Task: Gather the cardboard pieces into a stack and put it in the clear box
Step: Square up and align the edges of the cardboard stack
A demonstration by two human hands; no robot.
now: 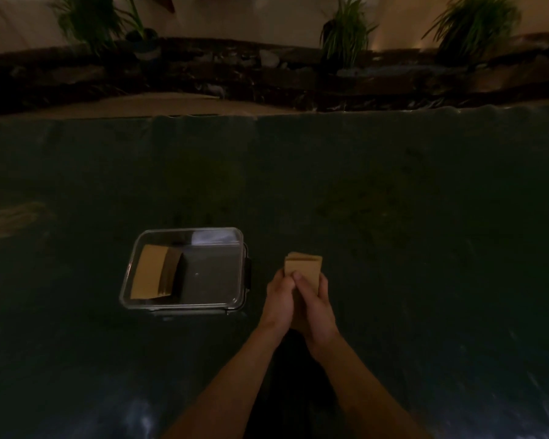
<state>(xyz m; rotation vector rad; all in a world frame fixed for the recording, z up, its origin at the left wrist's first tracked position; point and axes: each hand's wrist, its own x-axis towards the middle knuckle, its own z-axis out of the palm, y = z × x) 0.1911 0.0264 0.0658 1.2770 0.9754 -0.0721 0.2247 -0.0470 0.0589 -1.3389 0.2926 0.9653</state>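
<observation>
A stack of brown cardboard pieces [305, 266] stands upright between both palms, just right of the clear box [235, 307]. My left hand [278, 301] presses its left side, and my right hand [319, 304] wraps its right side with the thumb across the front. The clear box sits open on the dark table to the left of my hands. Inside it, another stack of cardboard [154, 271] leans against the left wall. The lower part of the held stack is hidden by my fingers.
The dark green table top [393, 201] spreads wide on all sides. A flat cardboard sheet [159, 104] lies beyond its far edge. A dark stone ledge with potted plants [346, 33] runs along the back wall. The lighting is dim.
</observation>
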